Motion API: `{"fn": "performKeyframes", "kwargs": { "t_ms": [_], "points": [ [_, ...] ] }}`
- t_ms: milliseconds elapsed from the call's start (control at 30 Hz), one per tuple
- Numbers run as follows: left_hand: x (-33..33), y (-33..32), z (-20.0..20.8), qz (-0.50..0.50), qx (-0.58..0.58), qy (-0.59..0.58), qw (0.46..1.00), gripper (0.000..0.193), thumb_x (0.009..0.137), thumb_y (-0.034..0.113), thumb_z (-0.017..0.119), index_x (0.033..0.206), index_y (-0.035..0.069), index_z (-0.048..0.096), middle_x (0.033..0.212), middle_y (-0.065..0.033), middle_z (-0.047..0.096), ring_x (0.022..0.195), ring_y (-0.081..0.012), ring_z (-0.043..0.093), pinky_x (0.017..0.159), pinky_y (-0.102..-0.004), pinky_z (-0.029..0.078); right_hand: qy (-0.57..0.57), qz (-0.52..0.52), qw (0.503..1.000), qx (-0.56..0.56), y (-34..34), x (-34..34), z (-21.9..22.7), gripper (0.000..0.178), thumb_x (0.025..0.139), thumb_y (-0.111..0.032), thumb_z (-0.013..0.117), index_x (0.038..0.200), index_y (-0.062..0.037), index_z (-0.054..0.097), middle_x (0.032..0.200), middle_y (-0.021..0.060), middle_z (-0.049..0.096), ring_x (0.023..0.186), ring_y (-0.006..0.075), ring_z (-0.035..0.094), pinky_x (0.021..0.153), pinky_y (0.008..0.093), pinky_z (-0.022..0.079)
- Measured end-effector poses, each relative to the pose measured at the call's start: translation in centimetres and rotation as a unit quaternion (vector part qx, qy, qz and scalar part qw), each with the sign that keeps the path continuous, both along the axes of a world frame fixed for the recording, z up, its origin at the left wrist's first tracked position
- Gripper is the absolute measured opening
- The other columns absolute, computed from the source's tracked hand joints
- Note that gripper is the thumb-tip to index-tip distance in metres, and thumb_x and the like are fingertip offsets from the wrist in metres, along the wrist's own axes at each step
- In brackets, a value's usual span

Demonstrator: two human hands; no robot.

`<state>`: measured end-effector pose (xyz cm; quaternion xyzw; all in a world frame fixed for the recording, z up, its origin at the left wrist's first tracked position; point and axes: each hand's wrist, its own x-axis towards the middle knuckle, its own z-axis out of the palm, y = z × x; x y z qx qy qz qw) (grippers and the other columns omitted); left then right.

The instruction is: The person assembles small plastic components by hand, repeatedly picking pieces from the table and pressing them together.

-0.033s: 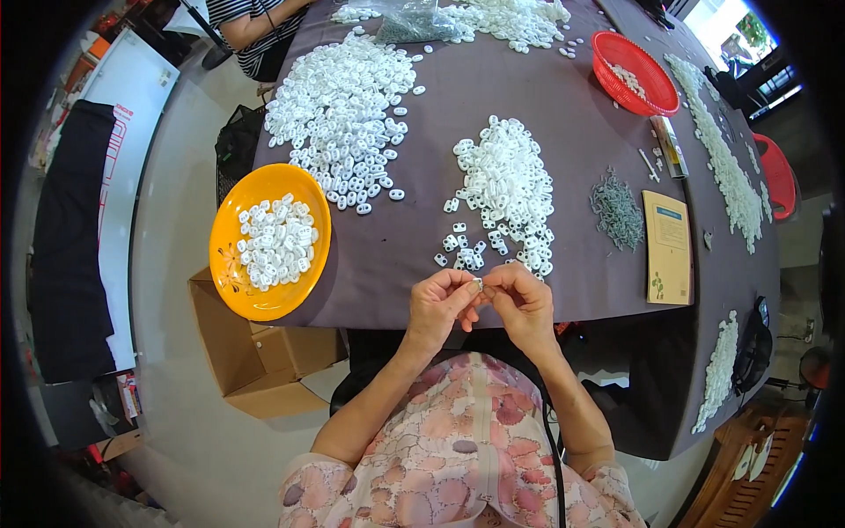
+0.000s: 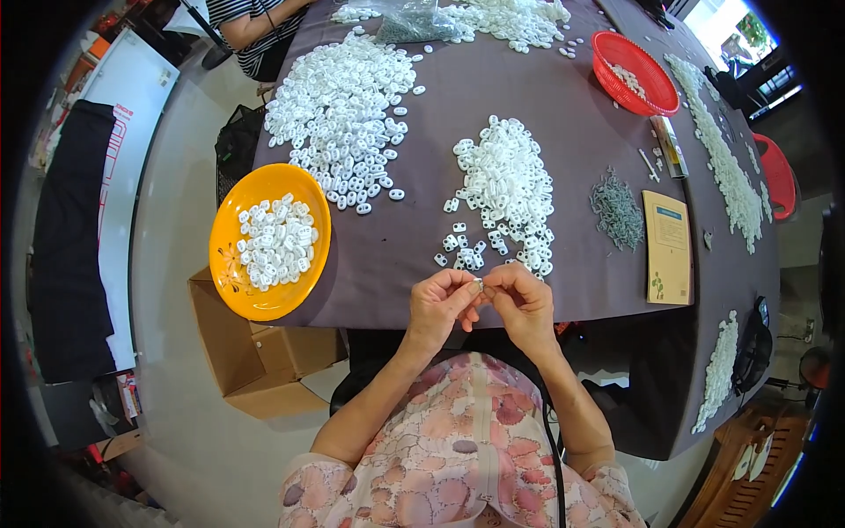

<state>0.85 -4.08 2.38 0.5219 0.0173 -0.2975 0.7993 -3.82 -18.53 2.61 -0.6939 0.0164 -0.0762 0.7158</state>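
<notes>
At the table's near edge my left hand point(image 2: 440, 299) pinches a small white plastic piece point(image 2: 479, 281) between thumb and forefinger. My right hand point(image 2: 523, 306) meets it there, thumb and forefinger closed at the same spot; whatever is in those fingertips is too small to make out. Just beyond my fingers lies a heap of white two-holed plastic pieces point(image 2: 506, 172), with several loose ones at its near side. To the right of that heap is a pile of small grey screw-like pieces point(image 2: 618, 209).
An orange plate point(image 2: 227, 280) of white pieces overhangs the table's left edge, beside a large heap of white ovals point(image 2: 339, 106). A cardboard box point(image 2: 255, 356) stands below. Rightward are a yellow booklet point(image 2: 667, 246) and red basket point(image 2: 603, 75). A person point(image 2: 251, 35) sits far left.
My fingertips shift very slightly around the small white piece. Everything else stays in place.
</notes>
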Motion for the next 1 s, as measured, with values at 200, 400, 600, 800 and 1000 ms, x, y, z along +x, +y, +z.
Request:
{"fn": "performKeyframes", "kwargs": {
  "t_ms": [200,400,600,800,1000],
  "points": [
    [-0.2,0.0,-0.3,-0.004,-0.004,-0.013,1.0,0.011,0.087,0.009,0.06,0.09,-0.002,0.062,0.071,-0.006,0.062,0.052,-0.0079,0.056,0.042,-0.0194,0.045,0.024,-0.015,0.998,-0.058,0.1,0.0,0.8,0.016,0.082,0.014,0.049,0.091,0.0038,0.056,0.083,0.0051,0.06,0.075,0.011,0.062,0.069,0.024,0.051],
    [-0.8,-0.7,-1.4,-0.001,0.013,-0.044,0.999,0.01,0.088,0.008,0.059,0.089,-0.001,0.062,0.073,-0.0052,0.064,0.053,-0.0056,0.056,0.043,-0.0186,0.047,0.077,-0.014,0.996,-0.031,-0.5,0.1,-0.3,0.012,0.081,0.01,0.054,0.089,0.0019,0.058,0.079,0.0042,0.062,0.073,0.009,0.061,0.066,0.0228,0.051],
    [-0.8,-0.5,-1.0,-0.031,0.05,-0.05,0.997,0.011,0.088,0.006,0.058,0.094,-0.003,0.061,0.076,-0.0064,0.063,0.058,-0.0087,0.059,0.048,-0.02,0.05,0.098,0.008,0.995,-0.003,-0.9,0.0,0.5,0.01,0.081,0.007,0.057,0.09,0.0022,0.058,0.079,0.0052,0.063,0.074,0.008,0.06,0.068,0.0232,0.051],
    [0.1,0.6,-0.6,-0.039,0.079,-0.09,0.992,0.012,0.089,0.008,0.057,0.095,-0.001,0.06,0.076,-0.0058,0.062,0.057,-0.0082,0.058,0.047,-0.0204,0.049,0.119,0.048,0.992,-0.018,-1.3,1.3,1.2,0.011,0.081,0.003,0.061,0.093,0.0026,0.059,0.08,0.0043,0.063,0.078,0.0084,0.061,0.07,0.0233,0.05],
    [0.7,2.5,-0.9,0.014,0.053,-0.038,0.998,0.011,0.089,0.01,0.057,0.093,0.0,0.058,0.074,-0.0059,0.06,0.055,-0.0093,0.058,0.046,-0.0206,0.049,0.007,-0.015,0.94,-0.342,-3.1,5.8,1.0,0.013,0.076,-0.003,0.063,0.088,-0.0034,0.061,0.076,0.0118,0.058,0.065,0.027,0.058,0.059,0.0338,0.046]
  ]
}}
